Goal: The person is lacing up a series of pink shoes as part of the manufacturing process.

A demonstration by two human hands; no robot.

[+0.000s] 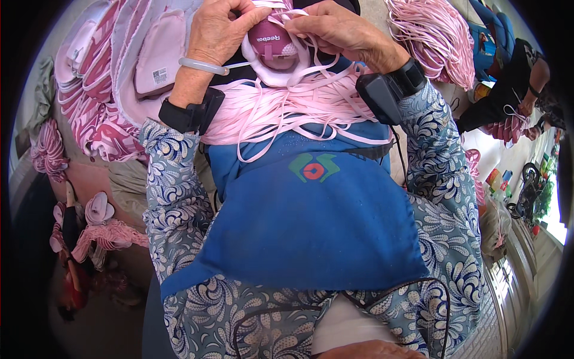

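A pink-and-white shoe upper point(269, 45) with a maroon tongue stands over my lap at the top of the view, its collar toward me. My left hand point(218, 33) pinches the upper's left edge near the eyelets. On the other side, my right hand point(344, 36) has thumb and fingers closed on a pale pink shoelace point(312, 45) that crosses the upper. The far end of the upper is cut off by the frame's edge. Below both hands, a heap of loose pink shoelaces point(287, 110) lies across my lap on a blue apron point(311, 227).
Stacked pink-and-white shoe uppers point(98, 78) crowd the left side. A thick bundle of pink laces point(430, 39) lies to the right. Another person point(508, 90) in dark clothes handles uppers at the far right. More laces point(110, 236) and a second person point(72, 269) appear at lower left.
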